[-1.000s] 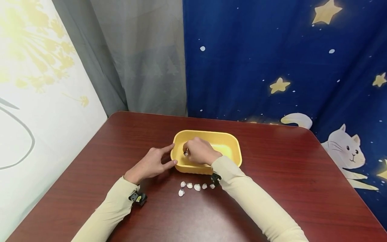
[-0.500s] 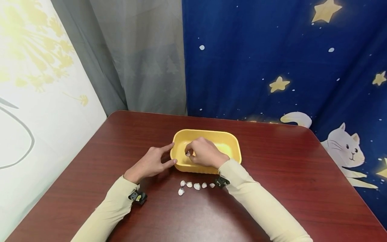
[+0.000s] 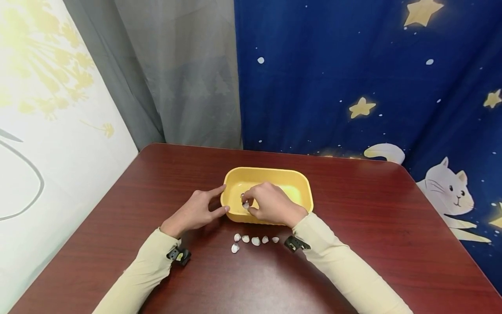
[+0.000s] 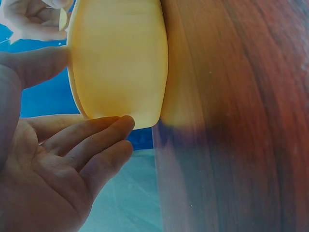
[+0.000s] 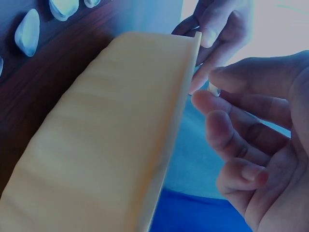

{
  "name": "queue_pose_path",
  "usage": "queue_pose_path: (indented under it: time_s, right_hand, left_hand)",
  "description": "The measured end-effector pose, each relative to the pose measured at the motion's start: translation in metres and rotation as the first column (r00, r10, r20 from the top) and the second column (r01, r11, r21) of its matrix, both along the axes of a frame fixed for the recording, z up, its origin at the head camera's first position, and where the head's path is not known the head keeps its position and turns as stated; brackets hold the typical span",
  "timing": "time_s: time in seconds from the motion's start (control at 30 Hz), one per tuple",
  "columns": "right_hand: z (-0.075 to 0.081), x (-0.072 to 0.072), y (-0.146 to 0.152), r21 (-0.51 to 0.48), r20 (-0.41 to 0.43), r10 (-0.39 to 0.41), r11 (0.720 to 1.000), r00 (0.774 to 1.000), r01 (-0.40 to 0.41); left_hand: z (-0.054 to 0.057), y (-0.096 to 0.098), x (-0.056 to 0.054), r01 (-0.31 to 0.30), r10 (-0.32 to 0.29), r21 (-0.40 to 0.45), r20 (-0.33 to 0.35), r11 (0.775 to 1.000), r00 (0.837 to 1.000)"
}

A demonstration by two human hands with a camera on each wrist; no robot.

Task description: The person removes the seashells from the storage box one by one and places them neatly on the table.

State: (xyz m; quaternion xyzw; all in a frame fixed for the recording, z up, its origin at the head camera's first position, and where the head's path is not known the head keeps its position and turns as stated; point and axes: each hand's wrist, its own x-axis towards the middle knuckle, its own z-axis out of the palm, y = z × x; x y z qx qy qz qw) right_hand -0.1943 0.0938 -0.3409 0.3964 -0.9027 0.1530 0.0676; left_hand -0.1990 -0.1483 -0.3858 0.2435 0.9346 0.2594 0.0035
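A yellow plastic tub (image 3: 293, 192) stands on the table. My left hand (image 3: 195, 212) rests against its left end, fingers spread and fairly straight, with thumb and fingertips touching the wall and rim, as the left wrist view also shows. Over the tub's left part, my right hand (image 3: 270, 204) pinches a small white seashell (image 5: 214, 90) between thumb and fingers. The tub's outer side (image 5: 111, 121) fills much of the right wrist view. Part of the tub's floor is hidden behind the right hand.
In front of the tub, several white seashells (image 3: 256, 241) lie in a row on the dark red wooden table (image 3: 188, 170). One more shell (image 3: 235, 248) lies just below the row's left end. Grey and blue curtains (image 3: 298, 87) hang behind the table.
My right hand has shifted slightly right and toward me inside the tub, with the pinched shell now more in sight. The left hand and the shells on the table keep their places.
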Motion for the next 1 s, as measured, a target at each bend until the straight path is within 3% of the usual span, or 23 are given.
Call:
queue_pose_path:
  time_s: [0.3,1.0]
  right_hand:
    - [0.005,0.013,0.008,0.003,-0.003,0.013,1.0,1.0,-0.013]
    - [-0.009,0.033,0.011,0.035,0.018,0.124,0.992,0.992,-0.125]
  left_hand:
    - [0.0,0.0,0.001,-0.003,0.003,0.012,0.009,1.0,1.0]
    - [-0.002,0.0,-0.001,0.005,-0.005,0.031,-0.001,1.0,1.0]
